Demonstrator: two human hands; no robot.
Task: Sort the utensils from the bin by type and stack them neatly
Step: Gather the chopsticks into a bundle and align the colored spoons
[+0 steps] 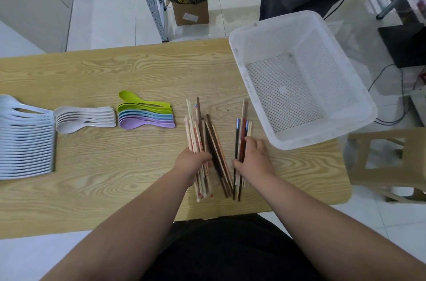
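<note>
A person seated at a wood-grain table works through a scatter of chopsticks, both bare forearms stretched over the near edge. The left hand is curled around a bundle of pale chopsticks with red markings, fingers wrapped over them while the bundle lies fanned on the tabletop. The right hand is partly closed, fingers pressing on a smaller group of dark and blue-tipped chopsticks just to the right; whether it grips or only steadies them cannot be told. Between the two groups lie several brown chopsticks. A white perforated bin, with nothing visible inside it, sits at the table's far right corner, overhanging the edge. To the left, spoons are already grouped: a coloured stack of green, blue and purple, a small white stack, and a long overlapping row of white spoons at the far left.
</note>
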